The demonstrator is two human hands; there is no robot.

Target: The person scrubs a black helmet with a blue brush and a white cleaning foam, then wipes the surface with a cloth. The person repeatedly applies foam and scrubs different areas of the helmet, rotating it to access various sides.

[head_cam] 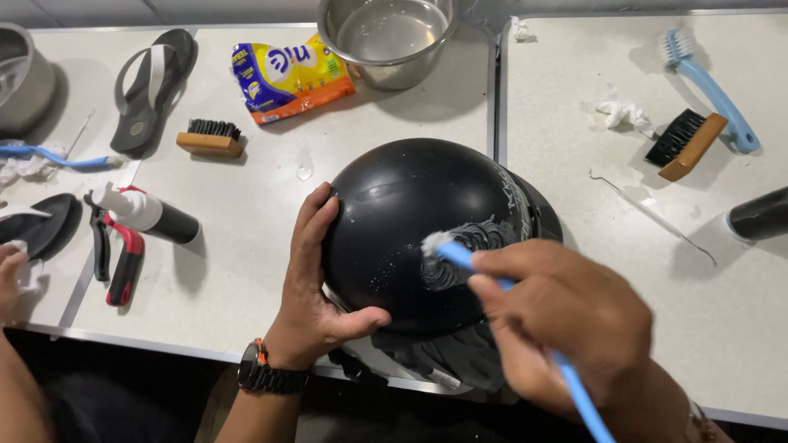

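while the left hand [316, 283] grips the side of a black helmet [410, 230] at the near edge of the white surface [246, 271], the right hand [566, 320] clasps a blue brush [460, 256]; bristles touch the foamy shell. beyond: wooden brush [211, 138], steel bowl [387, 39], yellow packet [289, 78], red pliers [123, 258].

The single head-worn camera looked steeply down and forward from close above the near edge of the bench [246, 271], framing both hands at short range; no second view overlapped it.
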